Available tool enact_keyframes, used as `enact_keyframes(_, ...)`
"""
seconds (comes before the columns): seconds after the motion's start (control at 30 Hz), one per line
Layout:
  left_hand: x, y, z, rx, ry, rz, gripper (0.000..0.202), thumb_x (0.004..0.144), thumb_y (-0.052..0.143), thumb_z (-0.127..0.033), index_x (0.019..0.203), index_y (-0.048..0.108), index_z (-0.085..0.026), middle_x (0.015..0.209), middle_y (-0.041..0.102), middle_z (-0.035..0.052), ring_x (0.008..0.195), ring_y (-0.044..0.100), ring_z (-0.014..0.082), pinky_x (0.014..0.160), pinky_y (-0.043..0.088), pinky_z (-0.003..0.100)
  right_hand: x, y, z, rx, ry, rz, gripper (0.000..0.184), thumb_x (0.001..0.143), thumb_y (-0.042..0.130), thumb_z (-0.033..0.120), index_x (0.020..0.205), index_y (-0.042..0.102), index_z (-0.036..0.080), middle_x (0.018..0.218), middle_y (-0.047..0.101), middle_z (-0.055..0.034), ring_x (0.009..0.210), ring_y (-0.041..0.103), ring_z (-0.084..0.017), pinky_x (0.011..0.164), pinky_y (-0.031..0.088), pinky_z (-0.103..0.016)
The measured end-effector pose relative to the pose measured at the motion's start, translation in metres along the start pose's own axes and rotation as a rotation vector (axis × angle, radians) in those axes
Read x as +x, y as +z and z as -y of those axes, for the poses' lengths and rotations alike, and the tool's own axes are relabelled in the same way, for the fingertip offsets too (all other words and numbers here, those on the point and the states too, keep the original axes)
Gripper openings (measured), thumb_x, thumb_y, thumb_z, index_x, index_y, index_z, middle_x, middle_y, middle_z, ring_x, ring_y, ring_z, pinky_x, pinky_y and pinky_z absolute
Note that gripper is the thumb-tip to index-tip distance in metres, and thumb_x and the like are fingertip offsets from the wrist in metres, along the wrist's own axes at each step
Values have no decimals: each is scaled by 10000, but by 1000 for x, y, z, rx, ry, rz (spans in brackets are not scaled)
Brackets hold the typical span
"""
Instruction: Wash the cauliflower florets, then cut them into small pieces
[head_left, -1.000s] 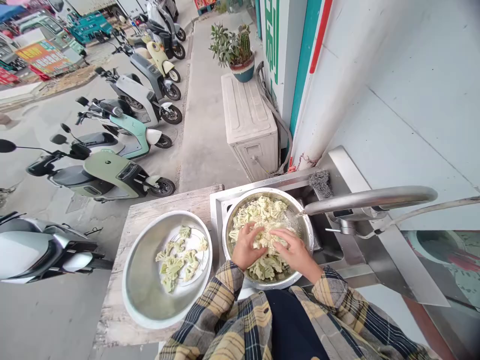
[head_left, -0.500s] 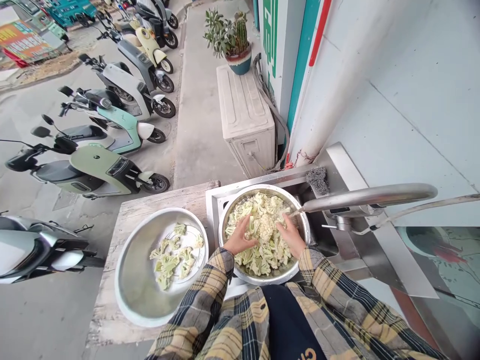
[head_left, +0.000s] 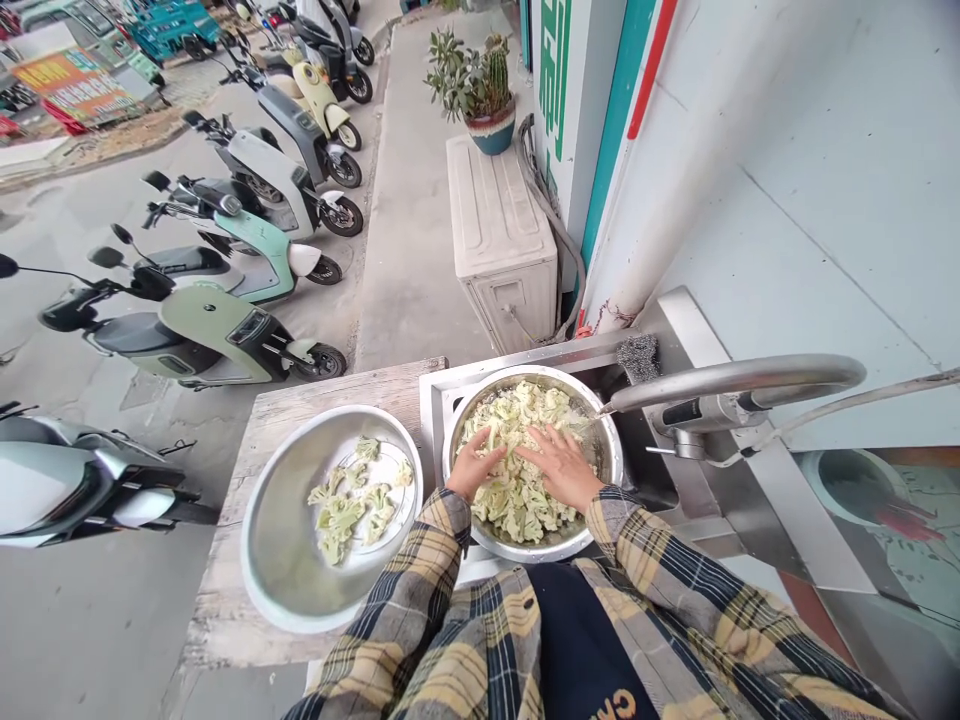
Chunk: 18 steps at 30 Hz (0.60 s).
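Observation:
Many cauliflower florets (head_left: pixel 525 505) fill a round steel basin (head_left: pixel 615 455) set over the sink. My left hand (head_left: pixel 474 468) rests on the florets at the left side of the basin, its fingers apart. Palm down, my right hand (head_left: pixel 562 466) lies across the middle of the heap with fingers spread. Neither hand has a floret visibly gripped. From the faucet (head_left: pixel 720 385), water runs into the basin's right side. A second, larger steel bowl (head_left: pixel 281 545) to the left holds several cauliflower florets (head_left: pixel 341 525).
The larger bowl stands on a worn wooden board (head_left: pixel 225 600). A dark scouring pad (head_left: pixel 637 357) sits on the sink's back edge (head_left: pixel 525 358). Beyond are an air-conditioner unit (head_left: pixel 502 220) with a potted plant (head_left: pixel 491 125) on it, and parked scooters (head_left: pixel 217 325).
My right hand has moved left and turned palm down over the florets. My left hand stays at the basin's left side. The whole view has shifted slightly.

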<state>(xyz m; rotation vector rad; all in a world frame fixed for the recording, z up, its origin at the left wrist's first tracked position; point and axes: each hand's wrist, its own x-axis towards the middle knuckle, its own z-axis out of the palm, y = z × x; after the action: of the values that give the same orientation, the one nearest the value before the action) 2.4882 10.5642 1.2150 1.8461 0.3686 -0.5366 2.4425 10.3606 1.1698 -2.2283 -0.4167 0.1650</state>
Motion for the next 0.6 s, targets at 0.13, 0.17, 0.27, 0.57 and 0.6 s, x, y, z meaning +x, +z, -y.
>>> enact_keyframes(0.13,-9,-5,-5,65,98,24,624,708,723,-463,1254,586,-192,1386,524,119,1274,482,290,1002,454,407,18,-2,-3,116,87,-161,656,729,454,-8,1279,564,333,1359,547,-30,1248,485,-257,1072,303,-518)
enact_keyframes(0.17,-11,-7,-6,79,118,40,607,732,702,-461,1265,580,-198,1405,507,113,1311,443,286,1035,425,414,20,-6,-5,200,142,-207,603,765,455,38,1293,549,312,1285,600,-40,1159,552,-244,1022,377,-482)
enact_keyframes(0.27,-15,-8,-7,100,190,81,577,789,645,-445,1310,546,-218,1442,469,99,1360,379,273,1100,350,436,14,-18,-8,487,320,-282,440,861,484,277,1297,529,250,1058,689,-47,912,638,-224,789,522,-373)
enact_keyframes(0.57,-33,18,-37,283,418,265,611,784,663,-415,1350,512,-241,1474,425,88,1386,333,281,1144,262,466,-11,-3,8,1119,553,-213,485,874,444,574,1205,575,244,1108,684,-61,826,670,-210,643,553,-325)
enact_keyframes(0.6,-34,24,-40,272,421,282,623,773,674,-419,1346,517,-232,1466,436,93,1377,345,285,1139,272,460,-10,-1,12,1159,564,-202,491,873,450,577,1218,564,247,1112,683,-64,820,672,-210,650,550,-332)
